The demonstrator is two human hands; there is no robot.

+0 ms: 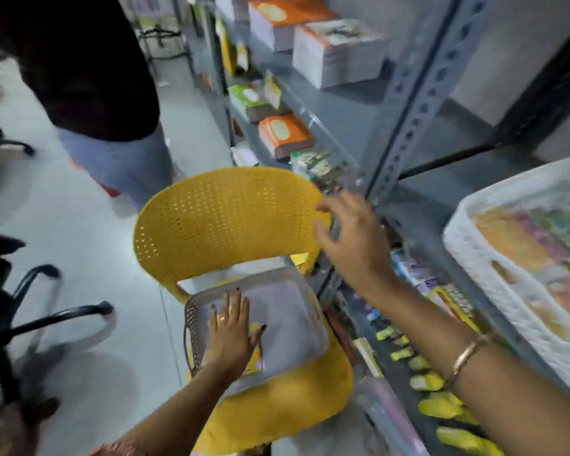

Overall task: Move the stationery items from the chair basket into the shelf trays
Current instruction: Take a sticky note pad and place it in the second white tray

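A grey perforated basket (191,327) sits on the seat of a yellow plastic chair (224,222). My left hand (231,334) lies flat inside the basket, fingers spread, over a small yellow packet (255,357) on the pale bottom. My right hand (352,235) hovers in the air by the chair back's right edge, fingers apart and nothing in them, close to a clear shelf tray (329,166) that holds small packets. A white lattice tray (474,258) with colourful stationery stands on the shelf at right. The picture is blurred.
A grey metal rack (418,103) runs along the right with stacks of orange and white books (336,51). Yellow items (438,406) lie on the lower shelf. Another person (96,80) stands behind the chair. Black office chair legs (46,317) are at left.
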